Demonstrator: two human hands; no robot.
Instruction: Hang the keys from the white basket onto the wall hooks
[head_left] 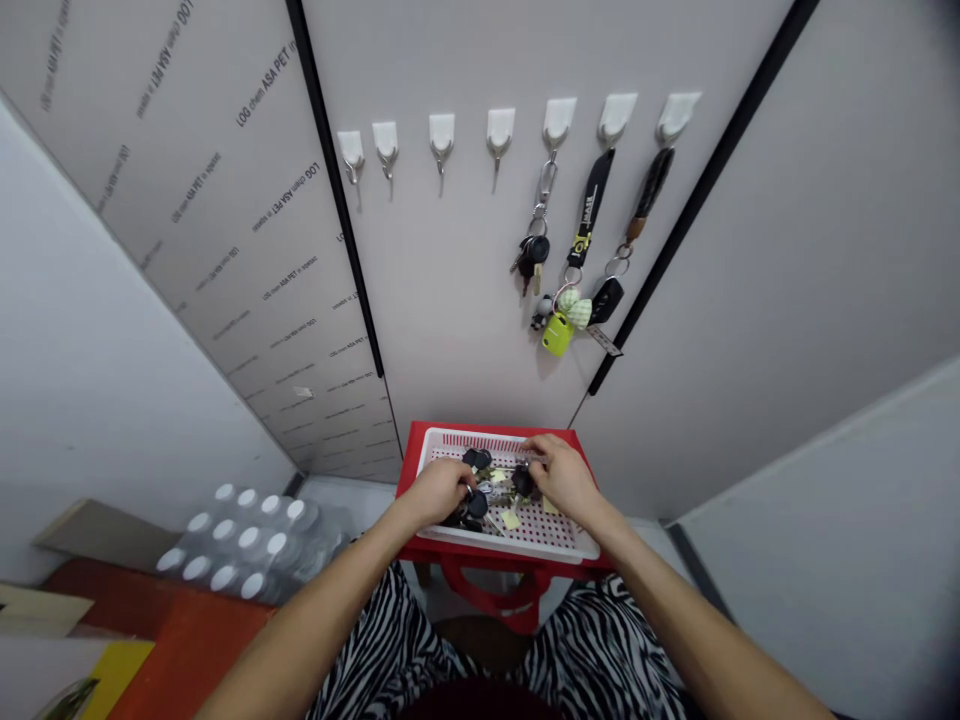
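A white perforated plastic basket (551, 540) with a pile of keys (491, 488) and small yellow tags (511, 519) in it is in front of me. My left hand (441, 490) reaches in over its left side, fingers pinched on a key ring with a black-headed key (476, 503). From the right, my right hand (561, 476) has its thumb and fingers closed around a bunch of keys with a dark head (523, 481). The fingertips of both hands are partly hidden among the keys.
The basket rests on a red surface (414, 450) with a red strap (495, 600). Several white hooks (442, 132) line the wall panel; three key sets (534, 252) hang on the right-hand ones. Packed bottles (247, 540) stand at lower left, near an orange-red surface (195, 640).
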